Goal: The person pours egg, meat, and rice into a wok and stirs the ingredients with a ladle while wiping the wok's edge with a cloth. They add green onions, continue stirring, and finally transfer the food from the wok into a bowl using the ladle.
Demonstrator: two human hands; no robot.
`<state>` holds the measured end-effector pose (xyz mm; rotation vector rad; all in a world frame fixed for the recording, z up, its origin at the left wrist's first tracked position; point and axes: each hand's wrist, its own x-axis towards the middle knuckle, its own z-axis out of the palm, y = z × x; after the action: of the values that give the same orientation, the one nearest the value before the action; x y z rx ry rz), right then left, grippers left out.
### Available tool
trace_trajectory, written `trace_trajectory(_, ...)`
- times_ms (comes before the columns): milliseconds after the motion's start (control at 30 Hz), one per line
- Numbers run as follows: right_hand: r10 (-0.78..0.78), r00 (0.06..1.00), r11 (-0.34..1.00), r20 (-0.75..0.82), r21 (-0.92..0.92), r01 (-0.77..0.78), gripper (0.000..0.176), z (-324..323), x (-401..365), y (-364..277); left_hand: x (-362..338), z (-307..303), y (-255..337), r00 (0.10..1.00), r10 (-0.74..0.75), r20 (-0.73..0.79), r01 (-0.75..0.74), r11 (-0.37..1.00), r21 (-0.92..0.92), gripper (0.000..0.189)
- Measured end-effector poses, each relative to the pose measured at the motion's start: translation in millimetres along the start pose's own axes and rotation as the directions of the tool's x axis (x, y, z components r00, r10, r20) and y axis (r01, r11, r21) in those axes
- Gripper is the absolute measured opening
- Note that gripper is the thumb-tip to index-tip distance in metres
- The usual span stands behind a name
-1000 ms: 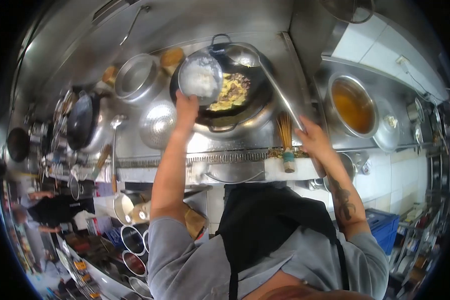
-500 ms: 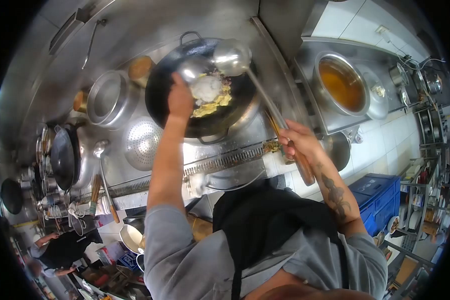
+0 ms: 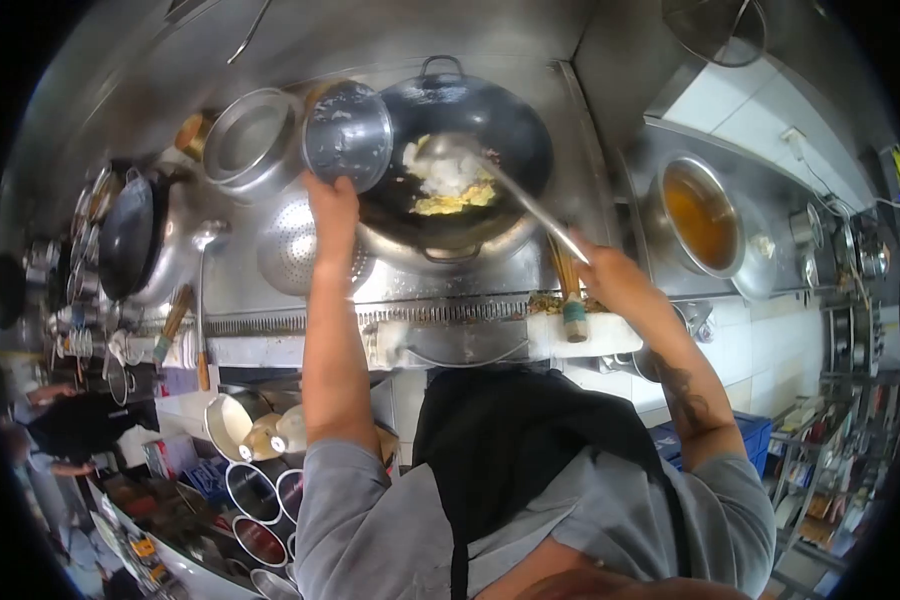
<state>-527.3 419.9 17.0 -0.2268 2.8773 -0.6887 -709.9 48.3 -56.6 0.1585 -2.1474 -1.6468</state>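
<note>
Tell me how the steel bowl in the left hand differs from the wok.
The steel bowl is shiny silver; the wok is black. The bowl is much the smaller. The left hand holds the bowl tilted at the wok's rim, with only white scraps clinging inside, while the wok sits on the stove holding white rice and yellow egg, with the ladle in it. Both are round and open-topped.

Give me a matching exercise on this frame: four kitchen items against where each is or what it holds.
Items:
1. metal bowl
2. ladle
3. wok
4. pot

Place or contents:
a. holds orange liquid
b. in the left hand
c. holds rice and egg
d. in the right hand

Pairs: 1-b, 2-d, 3-c, 4-a
</note>
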Motion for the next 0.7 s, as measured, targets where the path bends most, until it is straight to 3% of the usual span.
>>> trace_trajectory(67,0.026,1.000,0.998,-0.004,0.064,-0.026,0.049,-8.2,-17.4,-9.9,-28.1,-22.8,36.1,0.961,-0.273,0.034,0.272,0.922,-0.276,0.030)
trace_trajectory(100,0.039,0.999,0.995,-0.004,0.096,-0.039,0.048,-11.2,-22.7,-10.0,-37.1,-34.9,33.2,0.941,-0.334,0.055,0.333,0.884,-0.329,0.026)
trace_trajectory(167,0.053,0.993,0.998,0.107,-0.042,-0.049,0.047,3.6,-15.2,14.5,-54.5,-64.6,24.7,0.890,-0.442,0.110,0.443,0.787,-0.429,0.019)
trace_trajectory(200,0.067,0.985,0.992,0.158,-0.113,-0.049,0.047,8.7,-12.3,27.9,-68.0,-79.8,23.7,0.867,-0.489,0.091,0.452,0.699,-0.554,0.014)
trace_trajectory(300,0.032,0.988,0.999,0.152,-0.025,-0.029,0.047,-19.1,-2.2,25.4,-131.1,-135.3,45.4,0.798,-0.603,-0.009,0.372,0.504,-0.779,0.006)
trace_trajectory(400,-0.137,0.990,0.990,-0.022,-0.048,0.136,0.046,12.0,11.4,67.8,-221.6,-225.3,16.8,0.805,-0.586,-0.092,0.225,0.446,-0.866,0.009)
trace_trajectory(433,-0.203,0.975,0.978,-0.085,-0.063,0.198,0.046,22.4,12.5,83.4,-261.9,-249.5,30.7,0.773,-0.614,-0.163,0.196,0.475,-0.858,0.009)
trace_trajectory(500,-0.184,0.983,0.983,0.027,-0.007,0.184,0.043,8.6,22.7,90.5,-348.6,-289.3,60.6,0.689,-0.668,-0.281,0.200,0.548,-0.812,0.013)
trace_trajectory(533,-0.183,0.980,0.983,0.082,0.014,0.182,0.042,-1.6,33.0,90.2,-407.0,-337.7,29.6,0.672,-0.688,-0.274,0.129,0.473,-0.872,0.013)
trace_trajectory(567,-0.191,0.980,0.981,0.055,-0.025,0.193,0.040,-8.0,37.5,86.0,-454.2,-337.6,55.3,0.594,-0.559,-0.579,0.015,0.727,-0.686,0.012)
trace_trajectory(600,-0.191,0.981,0.980,0.029,-0.056,0.192,0.039,-10.6,36.0,80.4,-507.9,-337.9,77.6,0.630,-0.492,-0.600,-0.089,0.722,-0.686,0.011)
trace_trajectory(633,-0.192,0.981,0.978,-0.006,-0.088,0.191,0.037,-12.3,37.3,78.1,-560.9,-366.3,75.3,0.321,-0.605,-0.728,-0.033,0.761,-0.648,0.009)
trace_trajectory(667,-0.231,0.972,0.970,-0.042,-0.093,0.226,0.037,-5.1,38.3,83.3,-631.8,-386.5,73.7,0.327,-0.593,-0.736,-0.101,0.752,-0.651,0.009)
trace_trajectory(700,-0.260,0.966,0.962,0.001,-0.085,0.259,0.038,4.7,45.7,94.2,-677.4,-371.1,90.7,0.215,-0.482,-0.850,-0.031,0.866,-0.499,0.014)
